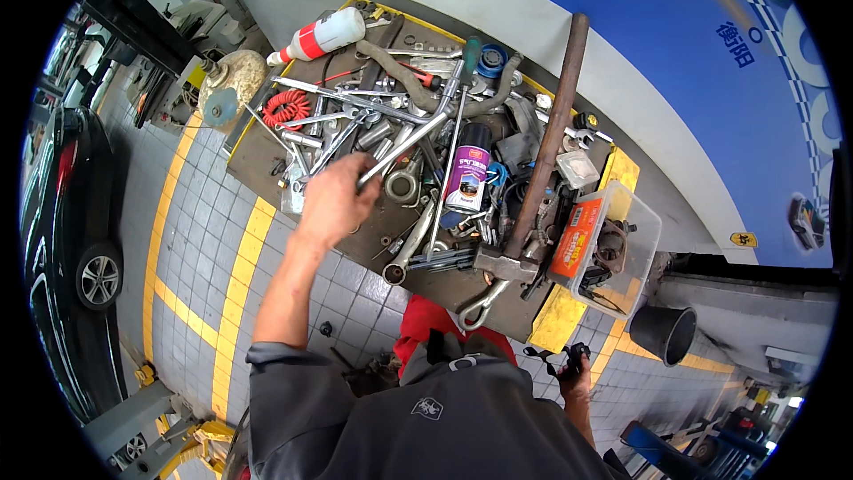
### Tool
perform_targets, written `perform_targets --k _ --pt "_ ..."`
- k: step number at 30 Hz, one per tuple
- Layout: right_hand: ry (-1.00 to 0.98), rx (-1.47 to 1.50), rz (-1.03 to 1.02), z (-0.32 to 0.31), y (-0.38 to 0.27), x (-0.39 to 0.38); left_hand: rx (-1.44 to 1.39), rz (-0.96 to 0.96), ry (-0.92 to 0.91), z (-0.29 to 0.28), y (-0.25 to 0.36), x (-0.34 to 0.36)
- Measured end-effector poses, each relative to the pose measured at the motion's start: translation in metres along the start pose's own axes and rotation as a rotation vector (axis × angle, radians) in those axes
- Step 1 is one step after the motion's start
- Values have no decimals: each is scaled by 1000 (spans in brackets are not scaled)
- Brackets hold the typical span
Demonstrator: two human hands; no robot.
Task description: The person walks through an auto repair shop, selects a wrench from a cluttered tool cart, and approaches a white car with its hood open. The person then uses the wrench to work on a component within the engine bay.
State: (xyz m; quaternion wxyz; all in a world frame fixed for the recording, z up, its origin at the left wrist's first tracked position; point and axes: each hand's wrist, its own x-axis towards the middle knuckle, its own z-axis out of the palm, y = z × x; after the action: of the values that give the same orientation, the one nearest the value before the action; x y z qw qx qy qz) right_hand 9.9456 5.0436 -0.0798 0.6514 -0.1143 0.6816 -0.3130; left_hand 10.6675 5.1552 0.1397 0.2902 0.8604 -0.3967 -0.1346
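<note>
My left hand (336, 200) reaches over a bench crowded with tools, its fingers curled round the lower end of a long silver socket-wrench bar (410, 148). The bar slants up to the right across other tools, and part of the grip is hidden. Beside it lie a metal ring (402, 187), several spanners (330, 144) and a purple spray can (468, 169) with a black cap. Low at my right side, away from the bench, my right hand (577, 379) is closed on a small black object (578, 356) with a strap; its kind is unclear.
A long-handled hammer (549, 142) lies across the bench's right side, next to a clear plastic box (625, 253). A white bottle with a red band (322, 36) and a coiled red hose (286, 108) lie at left. A black bucket (663, 334) and a car (75, 258) stand on the floor.
</note>
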Motion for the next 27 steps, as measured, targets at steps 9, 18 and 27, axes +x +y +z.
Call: perform_targets --k 9,18,27 --pt "-27 -38 7 -2 13 1 137 189 197 51 0 -16" --pt "-84 -42 20 -8 14 4 226 -6 462 12 -34 11" --pt "-24 -38 22 0 14 6 243 -79 60 -12 -57 38"
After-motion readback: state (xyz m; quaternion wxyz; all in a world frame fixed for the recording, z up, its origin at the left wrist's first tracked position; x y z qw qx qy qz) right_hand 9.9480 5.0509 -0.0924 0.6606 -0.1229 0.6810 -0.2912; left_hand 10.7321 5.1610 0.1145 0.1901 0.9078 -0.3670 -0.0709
